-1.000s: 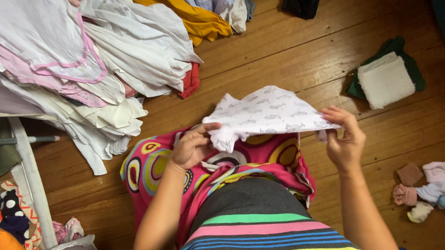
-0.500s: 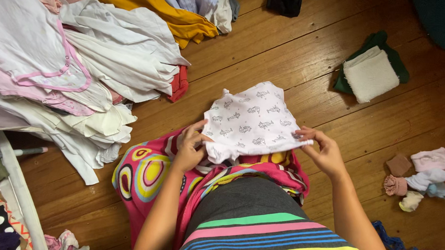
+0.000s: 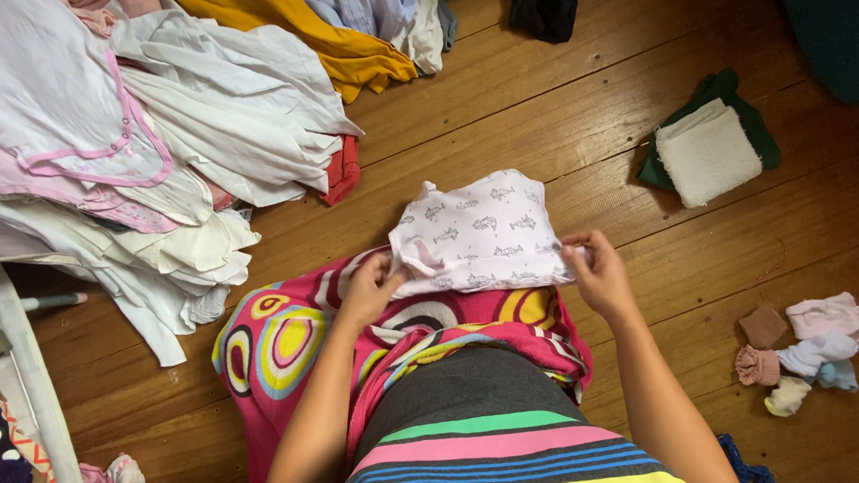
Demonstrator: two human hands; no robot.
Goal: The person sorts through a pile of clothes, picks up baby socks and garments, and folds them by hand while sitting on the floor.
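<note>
While I sit on the wooden floor (image 3: 552, 92) with my knees under a bright pink skirt with ringed circles (image 3: 290, 337), I hold a small white baby garment printed with grey fish (image 3: 478, 229) flat across the far edge of my lap. Its long axis runs left to right, tilted a little so the right end sits slightly lower and nearer me, and a small bunched bit, perhaps a sleeve or neck, pokes up at the far left corner toward the clothes pile. My left hand (image 3: 367, 292) rests on the near left corner of the garment, fingers curled and pinching the rolled hem there, thumb tucked against the cloth. My right hand (image 3: 597, 276) has its fingers pressed together on the right edge, nipping the fabric between thumb and fingertips. The garment's far half overhangs the skirt and lies above bare floorboards. To my left a big heap of white and pale pink laundry (image 3: 135, 132) spreads toward the floor's far left corner, with a mustard-yellow piece (image 3: 294, 18) beyond it. Well apart on my right, a folded white cloth lies on a dark green one (image 3: 709, 147), and near the right edge a little cluster of baby socks (image 3: 806, 350) lies on the boards.
</note>
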